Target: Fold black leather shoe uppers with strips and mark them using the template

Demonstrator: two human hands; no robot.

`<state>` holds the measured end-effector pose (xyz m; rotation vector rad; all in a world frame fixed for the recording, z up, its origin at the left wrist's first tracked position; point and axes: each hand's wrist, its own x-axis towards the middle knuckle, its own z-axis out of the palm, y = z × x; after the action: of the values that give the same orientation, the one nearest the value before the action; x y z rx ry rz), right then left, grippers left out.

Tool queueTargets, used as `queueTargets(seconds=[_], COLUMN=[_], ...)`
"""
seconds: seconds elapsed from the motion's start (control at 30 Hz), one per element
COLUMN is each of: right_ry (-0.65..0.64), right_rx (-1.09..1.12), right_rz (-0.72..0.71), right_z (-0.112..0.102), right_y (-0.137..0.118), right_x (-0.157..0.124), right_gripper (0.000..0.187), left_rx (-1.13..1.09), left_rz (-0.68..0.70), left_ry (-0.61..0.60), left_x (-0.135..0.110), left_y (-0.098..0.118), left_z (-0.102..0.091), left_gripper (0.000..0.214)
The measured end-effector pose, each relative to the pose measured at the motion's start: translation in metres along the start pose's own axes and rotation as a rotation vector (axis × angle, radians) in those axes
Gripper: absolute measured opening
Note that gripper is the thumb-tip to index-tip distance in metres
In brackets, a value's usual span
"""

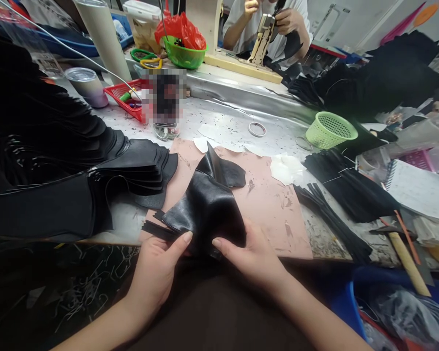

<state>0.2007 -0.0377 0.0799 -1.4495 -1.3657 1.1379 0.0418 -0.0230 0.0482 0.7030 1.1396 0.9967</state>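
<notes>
A glossy black leather piece [212,204] is held up over the front edge of a pink work mat [274,214]. My left hand [157,263] pinches its lower left edge, thumb on top. At its lower right edge, my right hand [252,253] grips it the same way. The fingers under the leather are hidden. The far end of the piece is folded and rests on the mat. Just left of it, narrow black strips [159,228] stick out above my left hand. A tall stack of black leather pieces [142,165] stands at the left.
Black strips [332,219], a hammer [406,258] and a spiral notebook [417,187] lie at right. Behind the mat are a tape roll [257,129], a green basket [331,130] and a red tray [126,97]. Across the bench, a person works at a machine [262,41].
</notes>
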Motion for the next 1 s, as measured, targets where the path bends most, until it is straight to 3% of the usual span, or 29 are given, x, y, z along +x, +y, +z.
queueTargets(seconds=[0.33, 0.63, 1.0], right_ry=[-0.026, -0.092, -0.121], right_rx=[-0.057, 0.007, -0.051], right_rz=[0.027, 0.071, 0.017], right_z=[-0.0003, -0.0024, -0.0053], right_y=[-0.0008, -0.0017, -0.0029], right_x=[-0.0006, 0.0008, 0.0043], right_gripper=[0.020, 0.019, 0.024], left_rx=[0.026, 0.004, -0.022], left_rz=[-0.054, 0.024, -0.026], left_ry=[-0.039, -0.049, -0.076], left_x=[0.0005, -0.0012, -0.0011], left_y=[-0.0010, -0.0029, 0.0013], left_z=[-0.0013, -0.0011, 0.0023], left_gripper=[0.021, 0.041, 0.036])
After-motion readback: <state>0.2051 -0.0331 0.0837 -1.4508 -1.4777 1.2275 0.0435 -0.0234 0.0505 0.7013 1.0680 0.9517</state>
